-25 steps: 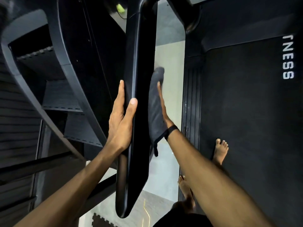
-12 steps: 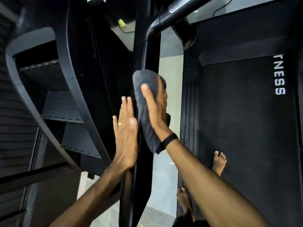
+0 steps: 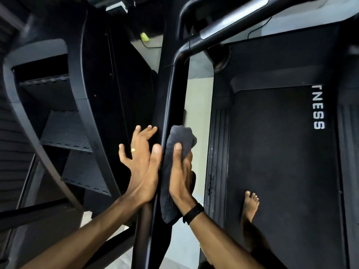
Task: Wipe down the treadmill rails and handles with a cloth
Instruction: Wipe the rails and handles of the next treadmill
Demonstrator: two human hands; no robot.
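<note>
Right hand [image 3: 180, 177]: fingers curled over a dark grey cloth [image 3: 175, 152], thumb laid flat on its outer face, pressing the cloth against the black side rail [image 3: 172, 105] of the treadmill. A black band [image 3: 193, 212] sits on the wrist.

Cloth: bunched at its upper end, wrapped over the rail's right face; its lower end hangs loose below the wrist, beside the rail.

Left hand [image 3: 140, 164]: fingers straight and spread, holding nothing; thumb lies against the left face of the same rail, level with the cloth. Whether the palm touches the rail cannot be told. A gold ring [image 3: 133, 150] shows on one finger.

Side rail: long black bar running from the bottom edge of the view upward, bending at its far end into a rounded handle [image 3: 219, 30] that carries a grey strip.

Treadmill belt [image 3: 281, 152]: black, right of the rail, lettered "NESS" in white near its far end. One bare foot [image 3: 250, 206] stands on its near left part.

Left of the rail: a black stepped machine [image 3: 64, 121] with ribbed treads. Pale floor [image 3: 198, 105] shows between rail and belt.
</note>
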